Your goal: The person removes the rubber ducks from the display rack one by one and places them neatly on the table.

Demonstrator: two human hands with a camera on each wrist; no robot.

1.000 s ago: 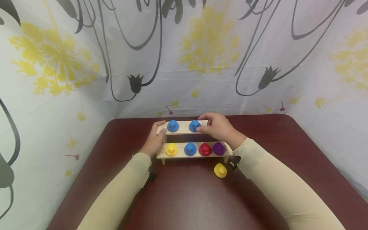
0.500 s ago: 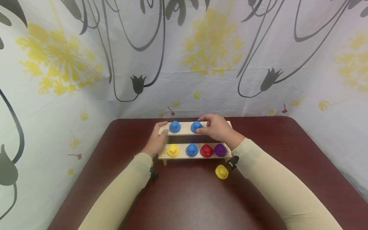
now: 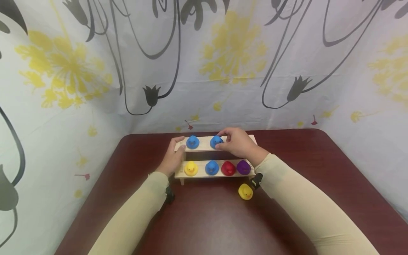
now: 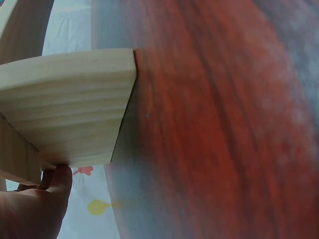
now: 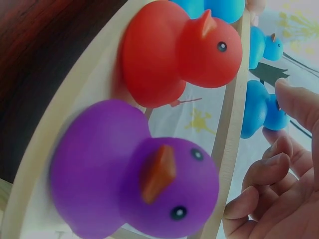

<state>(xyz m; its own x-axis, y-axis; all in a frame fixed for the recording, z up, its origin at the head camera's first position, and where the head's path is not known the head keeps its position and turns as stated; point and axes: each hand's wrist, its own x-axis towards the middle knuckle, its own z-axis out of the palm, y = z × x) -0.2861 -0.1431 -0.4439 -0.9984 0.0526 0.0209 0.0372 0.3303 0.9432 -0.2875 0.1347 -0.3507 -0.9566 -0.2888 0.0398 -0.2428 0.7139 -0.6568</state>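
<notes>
In the head view, my left hand (image 3: 170,156) grips the left end of a two-tier wooden rack (image 3: 204,143) at the upper shelf; the left wrist view has the thumb against the shelf's underside. My right hand (image 3: 239,143) has thumb and finger on either side of a blue rubber duck (image 3: 216,141) on the upper shelf, pinching it near the head in the right wrist view. Another blue duck (image 3: 192,142) sits to its left. Along the lower shelf stand a yellow duck (image 3: 191,168), a blue duck (image 3: 211,168), a red duck (image 5: 209,55) and a purple duck (image 5: 104,169).
One more yellow duck (image 3: 245,191) lies on the dark red table (image 3: 204,216), in front of the rack's right end and close to the right wrist. A patterned cloth (image 3: 191,102) hangs behind the table and along both sides.
The right hand has shifted slightly left, bringing its thumb and finger closer around the blue duck. The left hand keeps its grip on the rack. The head view has shifted a little.
</notes>
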